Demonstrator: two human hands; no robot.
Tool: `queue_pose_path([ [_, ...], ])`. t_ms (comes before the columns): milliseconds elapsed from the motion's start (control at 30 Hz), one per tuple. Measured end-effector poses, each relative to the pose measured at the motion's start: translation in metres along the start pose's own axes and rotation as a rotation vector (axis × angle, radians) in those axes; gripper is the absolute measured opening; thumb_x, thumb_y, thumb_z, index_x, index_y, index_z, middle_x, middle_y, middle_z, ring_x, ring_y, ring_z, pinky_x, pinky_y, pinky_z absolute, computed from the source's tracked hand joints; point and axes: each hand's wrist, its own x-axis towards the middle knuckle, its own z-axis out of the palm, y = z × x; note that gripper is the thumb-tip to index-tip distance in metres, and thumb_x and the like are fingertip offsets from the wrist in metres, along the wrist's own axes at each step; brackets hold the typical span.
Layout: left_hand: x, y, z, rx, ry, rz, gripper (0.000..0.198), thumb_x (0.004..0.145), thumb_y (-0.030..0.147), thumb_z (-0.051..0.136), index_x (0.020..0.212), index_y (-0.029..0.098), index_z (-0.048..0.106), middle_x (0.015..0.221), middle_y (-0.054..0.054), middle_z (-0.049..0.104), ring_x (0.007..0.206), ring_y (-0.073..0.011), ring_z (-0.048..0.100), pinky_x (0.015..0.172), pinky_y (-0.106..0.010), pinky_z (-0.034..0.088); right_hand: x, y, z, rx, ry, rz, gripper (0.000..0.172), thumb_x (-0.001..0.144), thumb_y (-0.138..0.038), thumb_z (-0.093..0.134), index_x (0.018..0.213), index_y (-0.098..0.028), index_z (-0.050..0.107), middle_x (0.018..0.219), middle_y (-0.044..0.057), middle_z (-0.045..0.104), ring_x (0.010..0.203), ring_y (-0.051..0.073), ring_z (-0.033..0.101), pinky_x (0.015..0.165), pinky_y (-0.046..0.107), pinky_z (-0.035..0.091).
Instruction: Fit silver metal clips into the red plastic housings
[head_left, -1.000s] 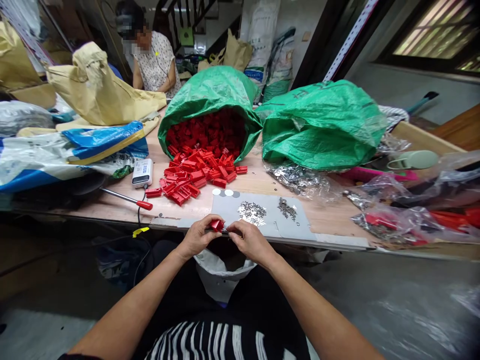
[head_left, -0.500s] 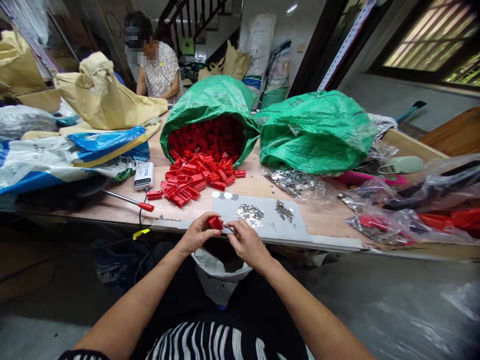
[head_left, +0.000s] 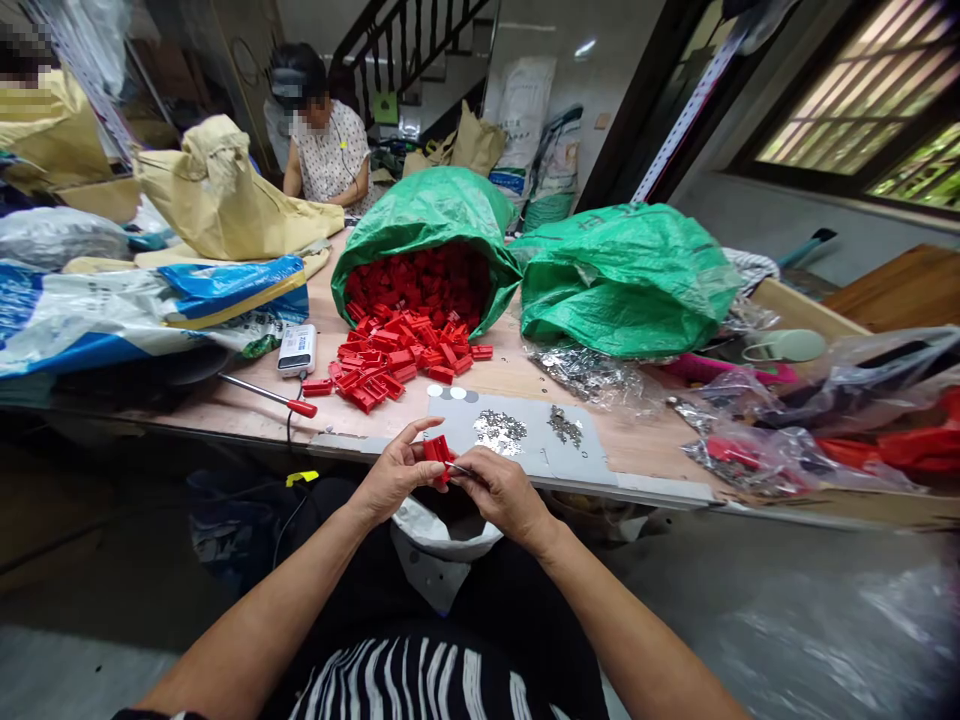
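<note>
My left hand (head_left: 394, 478) pinches a small red plastic piece (head_left: 437, 450) just in front of the table's near edge. My right hand (head_left: 501, 490) is closed beside it, its fingertips pressing a thin metal part (head_left: 459, 468) against the red piece. Behind the hands lies a grey sheet (head_left: 525, 450) with two small heaps of shiny metal parts (head_left: 499, 430). Farther back, many red plastic pieces (head_left: 397, 355) spill out of an open green sack (head_left: 431, 215).
A second green sack (head_left: 630, 275) lies to the right, with clear bags of metal and red parts (head_left: 780, 455) beyond. A red-handled tool (head_left: 274, 397) and a white device (head_left: 298, 350) lie left. Another person (head_left: 326, 150) sits at the far end. A white bag (head_left: 439, 545) hangs below the table.
The view has tilted slightly. My left hand has turned the red piece more upright, and my right fingers now press the metal part at its lower side.
</note>
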Motion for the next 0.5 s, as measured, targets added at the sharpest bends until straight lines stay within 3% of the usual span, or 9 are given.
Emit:
queue_pose_path([
  [300,-0.0061,0.0035,0.0021,0.011,-0.037,0.045,0.068,0.07,0.018,0.075,0.13,0.02,0.043,0.094,-0.008,0.068,0.065,-0.0128,0.063,0.06,-0.026,0.054,-0.0037,-0.006,-0.0005,-0.005,0.095,-0.062,0.008,0.091,-0.022,0.053,0.095,-0.022,0.06,0.086,0.006,0.064,0.083,0.015,0.06,0.075,0.029,0.051],
  [500,-0.0075,0.0041,0.0048,0.048,-0.065,0.065,0.06,0.072,0.018,0.074,0.125,0.018,0.048,0.099,-0.01,0.068,0.066,-0.0131,0.064,0.062,-0.027,0.054,-0.0085,-0.0085,-0.0044,-0.067,0.08,-0.083,0.012,0.092,-0.021,0.05,0.098,-0.022,0.061,0.091,0.007,0.064,0.088,0.016,0.061,0.078,0.029,0.051],
])
